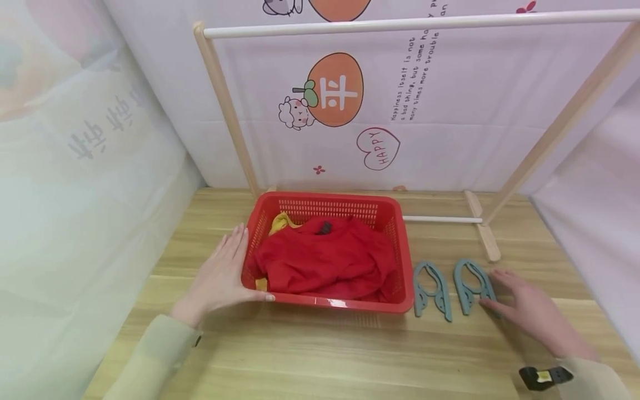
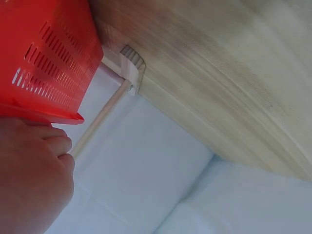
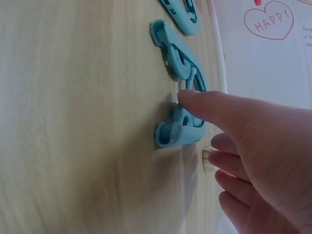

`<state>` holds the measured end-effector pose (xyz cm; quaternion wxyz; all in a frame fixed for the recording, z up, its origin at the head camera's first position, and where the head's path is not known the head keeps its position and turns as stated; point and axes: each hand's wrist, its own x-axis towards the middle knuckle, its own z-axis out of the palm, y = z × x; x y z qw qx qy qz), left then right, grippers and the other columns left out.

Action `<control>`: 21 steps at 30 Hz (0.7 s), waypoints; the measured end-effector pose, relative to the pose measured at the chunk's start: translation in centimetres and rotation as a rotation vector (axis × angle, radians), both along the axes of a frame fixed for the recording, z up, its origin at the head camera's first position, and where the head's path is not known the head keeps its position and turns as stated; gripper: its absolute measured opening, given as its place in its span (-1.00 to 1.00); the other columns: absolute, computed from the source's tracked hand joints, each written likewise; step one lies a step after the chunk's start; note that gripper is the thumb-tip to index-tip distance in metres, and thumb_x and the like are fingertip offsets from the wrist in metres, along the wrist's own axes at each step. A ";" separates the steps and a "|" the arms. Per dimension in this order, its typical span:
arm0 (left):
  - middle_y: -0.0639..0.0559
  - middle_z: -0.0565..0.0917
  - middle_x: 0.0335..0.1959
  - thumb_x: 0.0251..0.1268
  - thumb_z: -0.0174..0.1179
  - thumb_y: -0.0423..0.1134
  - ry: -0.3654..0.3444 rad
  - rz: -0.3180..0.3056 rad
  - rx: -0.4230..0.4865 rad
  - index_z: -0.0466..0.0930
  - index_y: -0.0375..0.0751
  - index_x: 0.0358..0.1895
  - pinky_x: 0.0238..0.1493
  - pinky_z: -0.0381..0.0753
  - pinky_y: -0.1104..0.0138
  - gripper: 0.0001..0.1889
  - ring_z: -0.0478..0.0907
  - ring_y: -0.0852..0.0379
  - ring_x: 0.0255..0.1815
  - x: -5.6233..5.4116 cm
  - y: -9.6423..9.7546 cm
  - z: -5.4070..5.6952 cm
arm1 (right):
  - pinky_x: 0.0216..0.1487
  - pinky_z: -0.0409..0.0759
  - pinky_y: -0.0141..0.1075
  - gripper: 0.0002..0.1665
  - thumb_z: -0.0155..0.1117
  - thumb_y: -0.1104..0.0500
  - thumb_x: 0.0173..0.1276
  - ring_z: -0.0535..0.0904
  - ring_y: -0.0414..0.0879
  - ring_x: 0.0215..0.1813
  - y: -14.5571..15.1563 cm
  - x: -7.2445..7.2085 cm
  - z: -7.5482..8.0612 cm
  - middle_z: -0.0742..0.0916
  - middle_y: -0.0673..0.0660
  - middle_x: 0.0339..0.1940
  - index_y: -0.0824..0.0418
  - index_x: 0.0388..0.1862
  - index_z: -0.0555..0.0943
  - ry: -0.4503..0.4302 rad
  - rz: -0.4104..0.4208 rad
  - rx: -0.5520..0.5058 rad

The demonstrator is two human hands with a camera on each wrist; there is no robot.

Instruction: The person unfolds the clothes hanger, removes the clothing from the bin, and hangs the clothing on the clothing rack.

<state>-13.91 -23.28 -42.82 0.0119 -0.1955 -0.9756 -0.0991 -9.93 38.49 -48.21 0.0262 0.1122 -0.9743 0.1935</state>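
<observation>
A red plastic basket [image 1: 330, 303] stands on the wooden table, holding a red garment [image 1: 325, 258] with bits of yellow cloth [image 1: 281, 222] showing at its left side. My left hand [image 1: 222, 275] rests against the basket's left end, fingers straight along the side and thumb lying on the front rim. Right of the basket lie two blue-green folding hangers, both folded up: one close to the basket [image 1: 443, 297], the other [image 1: 463, 291] farther right. My right hand [image 1: 535, 308] is at that farther hanger, its thumb over the hanger and its fingers extended beside it.
Behind the basket rises a rack with a white top rail [image 1: 400, 24], pale wooden posts [image 1: 225, 100] and a white lower bar [image 1: 442, 219]. Its right foot [image 1: 487, 239] reaches forward beyond the hangers. Printed cloth [image 1: 435, 139] covers the wall at the back.
</observation>
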 end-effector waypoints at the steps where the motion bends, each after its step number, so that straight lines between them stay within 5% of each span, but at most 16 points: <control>1: -0.26 -0.12 0.65 -0.18 0.07 0.77 0.000 -0.001 0.001 -0.21 -0.37 0.63 0.59 -0.16 0.02 0.52 -0.25 -0.13 0.65 0.0 0.0 0.0 | 0.16 0.24 0.52 -0.13 0.54 -0.06 0.25 0.34 0.60 0.26 0.0 0.0 0.0 0.45 0.62 0.30 0.52 0.29 0.47 0.004 0.003 -0.003; 8: -0.25 -0.13 0.66 -0.16 0.10 0.75 0.017 -0.015 0.012 -0.22 -0.38 0.63 0.59 -0.16 0.03 0.51 -0.25 -0.13 0.65 0.1 0.0 -0.2 | 0.02 0.45 0.44 -0.30 0.58 0.07 0.19 0.55 0.53 0.07 0.1 -0.1 -0.1 0.64 0.53 0.10 0.52 0.15 0.58 0.008 -0.005 -0.007; 15: -0.25 -0.12 0.66 -0.15 0.11 0.74 0.022 -0.016 0.023 -0.20 -0.37 0.63 0.59 -0.13 0.01 0.50 -0.24 -0.14 0.65 0.2 -0.2 -0.3 | -0.22 0.66 0.22 -0.38 0.54 0.18 0.21 0.73 0.17 -0.30 0.4 -0.9 0.5 0.78 0.28 -0.32 0.57 0.11 0.57 -0.138 -0.064 -0.048; 21: -0.23 -0.11 0.66 -0.16 0.11 0.74 0.010 -0.012 0.022 -0.19 -0.34 0.64 0.58 -0.11 0.01 0.49 -0.24 -0.14 0.65 0.2 -0.1 -0.4 | -0.20 0.67 0.14 -0.33 0.58 0.07 0.17 0.73 0.21 -0.23 0.7 -1.5 1.0 0.78 0.28 -0.29 0.57 0.04 0.61 -0.198 -0.107 -0.057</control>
